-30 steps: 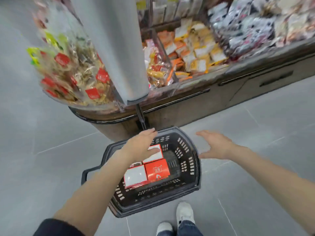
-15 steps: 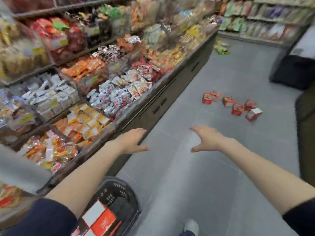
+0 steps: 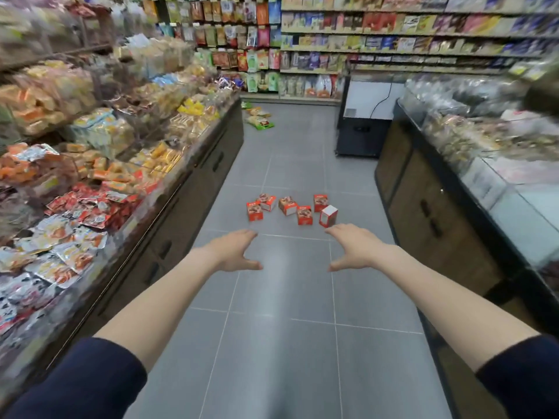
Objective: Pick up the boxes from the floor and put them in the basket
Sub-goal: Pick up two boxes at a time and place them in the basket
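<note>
My left hand [image 3: 233, 252] and right hand [image 3: 354, 247] mid-frame, fingers spread wide, empty. Six red boxes [image 3: 290, 207] clustered on floor [image 3: 272, 343] just above hands. Basket out of view. Should step closer, crouch, take nearest box by its sides.

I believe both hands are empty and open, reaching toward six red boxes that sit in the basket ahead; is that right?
Not quite: the head view shows the six red boxes lying on the grey tiled floor of the aisle, not in a basket; no basket is in view. The rest holds: the left hand and right hand are empty and open, reaching toward them.
</note>
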